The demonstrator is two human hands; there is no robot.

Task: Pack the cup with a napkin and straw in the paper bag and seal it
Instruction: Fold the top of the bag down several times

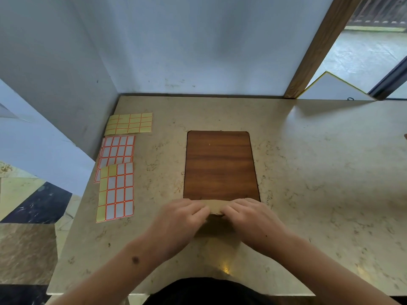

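A brown paper bag (217, 227) stands on the beige table near its front edge, seen from above. Its top edge is folded over toward the far side. My left hand (182, 219) grips the left part of that fold with curled fingers. My right hand (248, 219) grips the right part, fingertips almost meeting the left hand's. The bag's body is mostly hidden beneath both hands. No cup, napkin or straw shows; whatever is in the bag is hidden.
A dark wooden board (220, 166) lies flat just beyond the bag. Three sticker sheets lie at the left: a yellow one (130, 123), a white-and-orange one (117, 150), and a mixed one (116, 192). Walls close the back and left.
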